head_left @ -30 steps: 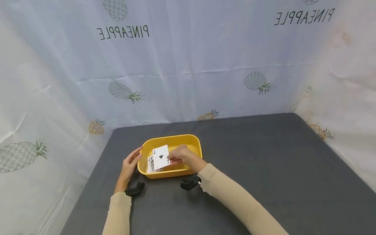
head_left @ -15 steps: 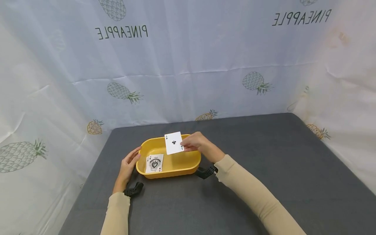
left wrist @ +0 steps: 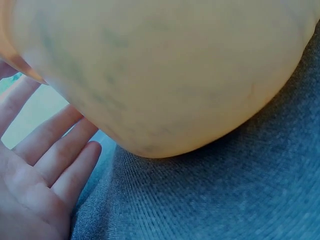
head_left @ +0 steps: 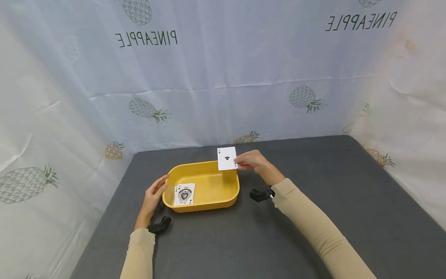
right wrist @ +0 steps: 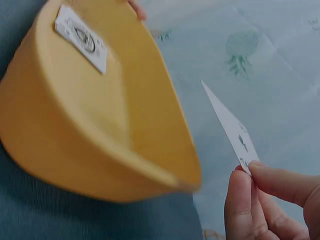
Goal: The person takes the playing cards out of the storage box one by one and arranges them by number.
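An ace of clubs playing card (head_left: 227,158) is pinched by its lower right corner between the thumb and fingers of my right hand (head_left: 254,161), over the back right corner of a yellow bin (head_left: 209,207). In the right wrist view this card (right wrist: 231,125) is seen nearly edge-on, apart from the bin's rim. My left hand (head_left: 153,195) rests at the bin's left end, fingertips right at the rim; in the left wrist view its fingers (left wrist: 62,150) lie fairly straight by the outer wall. Inside the bin, at the front left, lie overlapping playing cards (head_left: 184,194), the top one with an ornate black design.
The bin stands on a dark grey table (head_left: 313,193), toward its left side. A white curtain (head_left: 226,69) printed with pineapples hangs behind and at both sides. Black wrist mounts (head_left: 260,195) stick out from my wrists.
My right hand has lifted the ace of clubs from over the card pile and carried it right and back, uncovering the pile. My left hand has stayed at the bin.
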`<state>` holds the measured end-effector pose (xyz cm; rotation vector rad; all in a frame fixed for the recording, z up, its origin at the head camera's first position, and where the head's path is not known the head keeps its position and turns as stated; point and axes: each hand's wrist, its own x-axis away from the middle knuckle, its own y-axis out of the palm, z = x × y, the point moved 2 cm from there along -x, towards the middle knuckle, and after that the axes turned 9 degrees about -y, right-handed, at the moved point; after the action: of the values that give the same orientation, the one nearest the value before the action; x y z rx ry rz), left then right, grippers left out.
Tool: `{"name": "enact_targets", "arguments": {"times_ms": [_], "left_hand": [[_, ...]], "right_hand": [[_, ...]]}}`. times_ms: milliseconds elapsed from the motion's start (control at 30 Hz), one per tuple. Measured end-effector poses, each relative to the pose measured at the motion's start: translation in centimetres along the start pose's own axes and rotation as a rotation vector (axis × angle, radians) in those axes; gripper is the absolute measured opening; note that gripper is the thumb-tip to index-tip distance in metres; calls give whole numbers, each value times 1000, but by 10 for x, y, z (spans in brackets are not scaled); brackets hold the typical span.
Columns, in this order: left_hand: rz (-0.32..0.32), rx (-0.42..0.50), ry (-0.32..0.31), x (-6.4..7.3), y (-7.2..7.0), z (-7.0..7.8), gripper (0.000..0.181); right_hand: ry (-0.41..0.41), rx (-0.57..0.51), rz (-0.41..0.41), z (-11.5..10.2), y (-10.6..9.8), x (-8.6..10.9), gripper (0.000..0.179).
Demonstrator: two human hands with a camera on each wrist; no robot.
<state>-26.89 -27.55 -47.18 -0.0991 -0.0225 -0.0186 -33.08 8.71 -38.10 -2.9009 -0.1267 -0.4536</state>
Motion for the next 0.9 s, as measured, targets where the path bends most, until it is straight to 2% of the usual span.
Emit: {"name": "enact_targets", "arguments": {"times_ms": [267,467,567,700,767,900], "left_hand": [[-5,9,-6,-1,1,0,51],[0,-8,-22,0,1,0,51],[-2,-9,-27,0,1,1,51],[-9,4,-28,1,1,2,51],[-7,-3,-39,2,1,3,51],[-4,-13,-47,2,1,3,51]], "right_hand": [[-33,-29,49,21,-31,-17,40],[-10,-85,95,39,-49,-28,42],[-10,-130,105,46,-56,-32,37],[-17,-188,107,52,-63,-38,19],[-8,-193,116,55,-66,-40,16],[22,-184,144,61,-70,-43,24]]}}
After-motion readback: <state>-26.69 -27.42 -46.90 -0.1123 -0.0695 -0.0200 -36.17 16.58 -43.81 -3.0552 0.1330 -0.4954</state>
